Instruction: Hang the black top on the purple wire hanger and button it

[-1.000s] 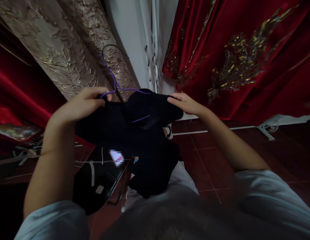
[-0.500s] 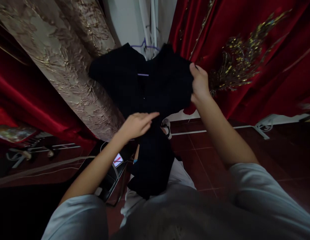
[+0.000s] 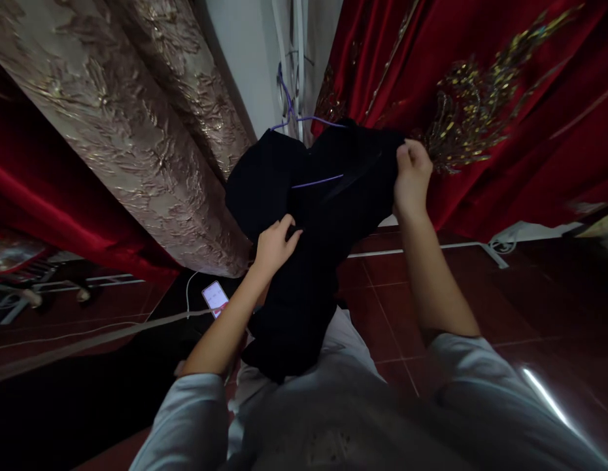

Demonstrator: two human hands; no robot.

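Note:
A dark, nearly black short-sleeved shirt (image 3: 314, 261) hangs in front of me on a purple hanger (image 3: 290, 114). Its neck opening is spread, and the hanger's lower bar shows across the gap. My left hand (image 3: 275, 245) is closed at the front opening edge, thumb and fingers pinching the cloth. Over at the sleeve on the right side, my right hand (image 3: 412, 173) grips the fabric and holds it out sideways. The shirt's lower part drapes down toward my lap, its folds hard to make out in the dim light.
A beige textured gown (image 3: 137, 144) stands close on the left, and a red satin cloth with gold sequins (image 3: 465, 111) hangs on the right. A lit phone (image 3: 215, 297) lies below my left forearm. White rack legs (image 3: 495, 254) rest on the red tiles.
The shirt has turned and shifted right and downward, its neck opening wider, showing more hanger. My left hand has gone from pointing to pinching the front edge. My right hand moved slightly right, still gripping the sleeve.

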